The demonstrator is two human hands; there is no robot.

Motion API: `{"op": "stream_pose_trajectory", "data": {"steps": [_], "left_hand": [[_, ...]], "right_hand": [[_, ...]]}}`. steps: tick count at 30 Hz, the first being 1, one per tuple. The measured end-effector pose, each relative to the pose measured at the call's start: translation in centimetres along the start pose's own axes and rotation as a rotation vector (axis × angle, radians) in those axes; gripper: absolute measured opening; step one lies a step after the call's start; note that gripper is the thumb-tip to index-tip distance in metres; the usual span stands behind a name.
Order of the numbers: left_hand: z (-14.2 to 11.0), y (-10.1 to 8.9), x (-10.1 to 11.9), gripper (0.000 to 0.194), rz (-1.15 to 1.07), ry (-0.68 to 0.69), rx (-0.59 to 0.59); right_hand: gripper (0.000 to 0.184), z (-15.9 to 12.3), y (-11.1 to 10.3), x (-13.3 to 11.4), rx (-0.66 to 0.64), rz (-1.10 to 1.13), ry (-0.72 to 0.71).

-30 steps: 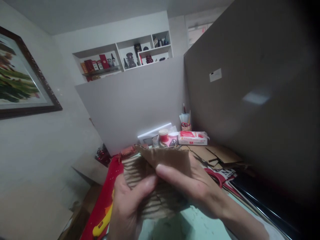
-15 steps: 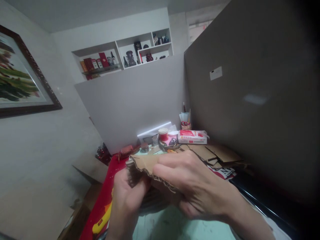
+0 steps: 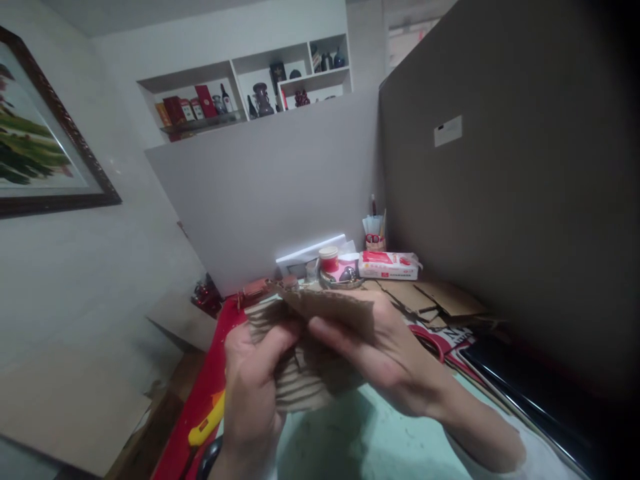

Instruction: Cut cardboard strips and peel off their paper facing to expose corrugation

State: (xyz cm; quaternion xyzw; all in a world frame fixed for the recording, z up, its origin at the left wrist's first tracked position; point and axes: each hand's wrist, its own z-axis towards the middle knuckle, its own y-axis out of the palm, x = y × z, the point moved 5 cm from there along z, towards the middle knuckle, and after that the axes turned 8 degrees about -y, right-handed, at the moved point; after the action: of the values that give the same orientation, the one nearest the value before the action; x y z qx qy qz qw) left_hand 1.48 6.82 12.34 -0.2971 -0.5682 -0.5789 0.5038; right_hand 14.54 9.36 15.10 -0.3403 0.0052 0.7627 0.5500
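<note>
A piece of corrugated cardboard (image 3: pixel 305 393) is held up above the pale green tabletop, its ridged inner side showing. My left hand (image 3: pixel 255 380) is closed on its left side, thumb lying over the ridges. The smooth outer layer stands lifted as a flap along the top, and my right hand (image 3: pixel 385 353) pinches this flap with the thumb in front. The right fingertips are hidden behind the flap. Beside my left wrist lies a yellow-handled tool (image 3: pixel 207 423), partly covered by the hand.
Flat cardboard pieces (image 3: pixel 450 300) lie at the right, near a black glossy object (image 3: pixel 520 400). Toward the back stand a red jar with a white lid (image 3: pixel 329 259), a tissue pack (image 3: pixel 389 265) and a pen holder (image 3: pixel 374 241). Grey panels (image 3: pixel 280 193) border the table.
My right hand turned over the cardboard's top edge half a second ago, knuckles up. Now it is back with the thumb in front and the flap raised. The view has shifted slightly.
</note>
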Motion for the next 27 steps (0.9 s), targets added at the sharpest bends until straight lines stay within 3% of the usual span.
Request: {"op": "stream_pose_trajectory", "data": {"steps": [5,9,14,18,22,27], "left_hand": [[-0.6,-0.1,-0.1,0.006,-0.039,0.0,0.033],[-0.8,-0.1,0.0,0.002,-0.024,-0.005,0.065],[-0.4,0.2,0.3,0.014,0.026,0.029,-0.017],[-0.3,-0.5,1.1,0.027,0.193,0.079,0.052],[-0.9,-1.0,2.9,0.013,0.586,0.36,0.15],[-2.2,0.9,3.2,0.012,1.015,0.791,-0.024]], "right_hand": [[0.022,-0.5,-0.1,0.8,0.094,0.196,0.189],[0.017,-0.7,0.0,1.0,0.132,0.36,0.173],[0.018,-0.2,-0.3,0.0,0.055,0.032,-0.048],[0.015,0.1,-0.5,-0.4,-0.089,-0.109,-0.099],[0.004,0.0,-1.1,-0.2,-0.176,-0.125,0.013],[0.013,-0.5,-0.9,-0.6,-0.157,-0.193,0.117]]}}
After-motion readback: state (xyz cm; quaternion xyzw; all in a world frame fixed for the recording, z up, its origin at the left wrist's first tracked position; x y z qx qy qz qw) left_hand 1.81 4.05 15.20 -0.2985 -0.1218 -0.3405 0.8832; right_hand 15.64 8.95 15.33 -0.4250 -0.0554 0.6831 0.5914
